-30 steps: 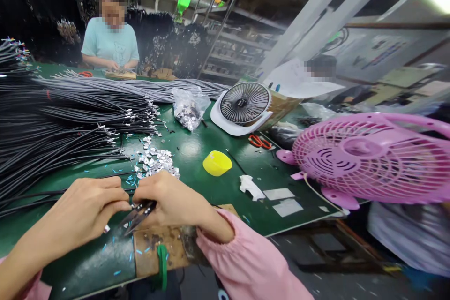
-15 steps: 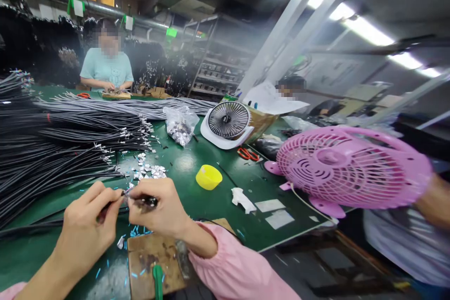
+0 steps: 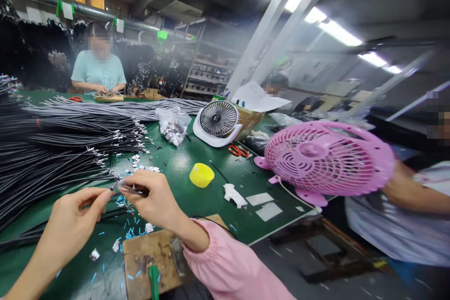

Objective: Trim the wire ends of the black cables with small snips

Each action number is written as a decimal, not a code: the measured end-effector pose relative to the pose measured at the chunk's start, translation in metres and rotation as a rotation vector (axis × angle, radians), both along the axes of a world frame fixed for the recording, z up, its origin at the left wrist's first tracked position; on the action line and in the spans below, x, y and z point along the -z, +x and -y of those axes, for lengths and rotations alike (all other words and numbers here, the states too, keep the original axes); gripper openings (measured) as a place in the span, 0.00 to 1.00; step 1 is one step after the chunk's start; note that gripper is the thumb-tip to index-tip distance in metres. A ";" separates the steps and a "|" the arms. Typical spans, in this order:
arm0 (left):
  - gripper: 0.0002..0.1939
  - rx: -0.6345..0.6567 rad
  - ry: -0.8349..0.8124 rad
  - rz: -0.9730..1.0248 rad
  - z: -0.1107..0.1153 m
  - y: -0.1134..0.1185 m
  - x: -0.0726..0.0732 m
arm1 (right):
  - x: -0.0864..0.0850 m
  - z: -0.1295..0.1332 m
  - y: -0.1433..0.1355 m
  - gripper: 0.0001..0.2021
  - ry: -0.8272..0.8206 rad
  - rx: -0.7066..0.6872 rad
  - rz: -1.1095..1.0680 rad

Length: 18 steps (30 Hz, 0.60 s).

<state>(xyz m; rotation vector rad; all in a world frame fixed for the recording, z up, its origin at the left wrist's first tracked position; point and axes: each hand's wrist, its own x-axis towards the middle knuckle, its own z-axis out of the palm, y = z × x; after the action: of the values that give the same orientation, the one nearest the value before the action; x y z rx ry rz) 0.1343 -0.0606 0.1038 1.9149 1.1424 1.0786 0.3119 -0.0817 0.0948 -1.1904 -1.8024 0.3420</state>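
Observation:
My left hand (image 3: 75, 218) pinches a thin black cable (image 3: 112, 188) near its end, between thumb and forefinger. Close against it, my right hand (image 3: 154, 199) is closed, its fingertips at the cable end. A silvery, dark-edged thing shows in the right hand, but it is too blurred to name. Below both hands lie small blue offcuts (image 3: 130, 233) and crumpled foil bits (image 3: 116, 245). A wooden block (image 3: 140, 255) with a green-handled tool (image 3: 153, 281) sits at the near edge.
Bundles of black cables (image 3: 70, 159) cover the left side. Beyond my hands are a yellow cup (image 3: 201, 176), a plastic bag of small parts (image 3: 173, 126), a white fan (image 3: 218, 119), orange-handled scissors (image 3: 239, 151) and a pink fan (image 3: 326, 159). Co-workers sit opposite and at right.
The view has shifted slightly right. My hands have moved a little apart and my left fingers are straighter. More blue offcuts and foil bits show below the hands.

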 end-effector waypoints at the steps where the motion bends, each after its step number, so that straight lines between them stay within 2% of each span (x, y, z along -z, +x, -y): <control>1: 0.24 0.008 -0.024 0.013 0.001 0.001 0.000 | 0.002 0.001 0.001 0.05 0.018 0.002 0.004; 5: 0.21 0.038 -0.099 0.088 0.004 0.003 0.000 | 0.005 0.002 0.003 0.06 0.076 -0.002 -0.024; 8: 0.17 -0.002 -0.115 0.153 0.006 0.002 0.001 | 0.006 0.004 0.003 0.06 0.129 -0.071 -0.085; 11: 0.16 0.031 -0.138 0.197 0.007 0.002 0.000 | 0.004 0.007 0.001 0.06 0.140 -0.119 -0.104; 14: 0.16 0.071 -0.124 0.241 0.008 0.003 -0.002 | -0.003 0.010 -0.002 0.05 -0.001 -0.123 -0.166; 16: 0.16 0.077 -0.065 0.256 0.008 0.003 -0.002 | -0.009 0.011 -0.003 0.06 -0.181 -0.156 -0.282; 18: 0.14 0.067 0.060 0.241 0.009 0.001 0.001 | -0.013 0.011 -0.003 0.07 -0.380 -0.223 -0.425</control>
<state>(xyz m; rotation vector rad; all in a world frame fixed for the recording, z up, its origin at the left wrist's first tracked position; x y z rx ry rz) 0.1350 -0.0699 0.1028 1.7970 0.9157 1.2796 0.3088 -0.0929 0.1074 -1.0650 -1.5309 1.0249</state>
